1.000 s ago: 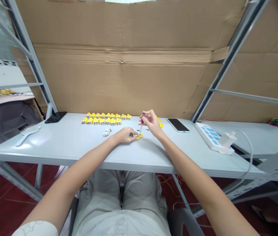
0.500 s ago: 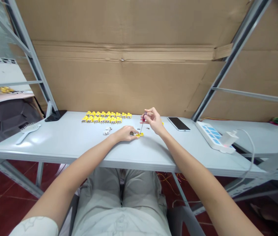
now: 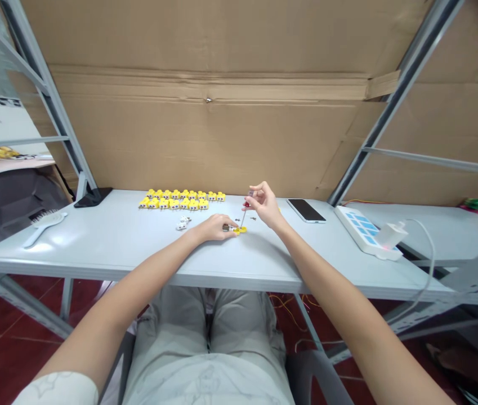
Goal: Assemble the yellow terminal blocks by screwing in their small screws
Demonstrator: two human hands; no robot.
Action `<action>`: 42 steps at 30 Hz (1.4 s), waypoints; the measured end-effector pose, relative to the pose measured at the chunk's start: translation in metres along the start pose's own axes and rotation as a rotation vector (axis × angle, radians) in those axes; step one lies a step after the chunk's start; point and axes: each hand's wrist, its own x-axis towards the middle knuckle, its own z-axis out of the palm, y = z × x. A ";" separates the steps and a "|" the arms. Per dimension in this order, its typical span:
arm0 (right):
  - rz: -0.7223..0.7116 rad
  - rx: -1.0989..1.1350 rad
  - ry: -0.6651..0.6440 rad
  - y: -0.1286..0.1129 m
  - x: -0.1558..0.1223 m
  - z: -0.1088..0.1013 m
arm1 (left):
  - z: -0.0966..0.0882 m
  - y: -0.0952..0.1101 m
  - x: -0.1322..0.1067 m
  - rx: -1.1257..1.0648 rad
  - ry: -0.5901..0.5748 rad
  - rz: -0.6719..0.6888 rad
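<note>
Head view: nearest, on the table (image 3: 137, 244), the left hand (image 3: 215, 227) lies low, its fingers pinching a small yellow piece (image 3: 242, 229) near the middle. Over it, the right hand (image 3: 264, 205) has its fingertips closed round the handle of a screwdriver (image 3: 247, 203), whose shaft slants down to the piece; whether the tip sits in a screw is too small to tell. Just beyond lie tiny dark bits (image 3: 253, 219), and to the left some loose white parts (image 3: 182, 223). Farther back stand two rows of yellow blocks (image 3: 175, 204), seemingly finished. The held piece looks partway done, and the loose parts appear unused so far. Cardboard (image 3: 205, 146) closes off the back.
</note>
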 end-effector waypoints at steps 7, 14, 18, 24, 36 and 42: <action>-0.048 -0.084 0.050 -0.001 -0.003 0.004 | 0.001 0.001 0.000 -0.008 0.008 -0.052; -0.164 -0.258 0.441 0.018 0.001 -0.006 | -0.001 0.002 0.000 -0.061 -0.012 -0.121; -0.142 -0.263 0.365 0.031 0.003 -0.008 | -0.001 0.001 0.000 -0.075 -0.019 -0.126; -0.102 -0.288 0.292 0.038 0.002 -0.007 | -0.002 0.002 0.001 -0.062 -0.023 -0.125; -0.105 -0.319 0.291 0.035 0.003 -0.010 | -0.002 0.001 0.001 -0.069 -0.031 -0.116; -0.102 -0.326 0.276 0.035 0.003 -0.010 | -0.001 0.000 0.000 -0.065 -0.031 -0.138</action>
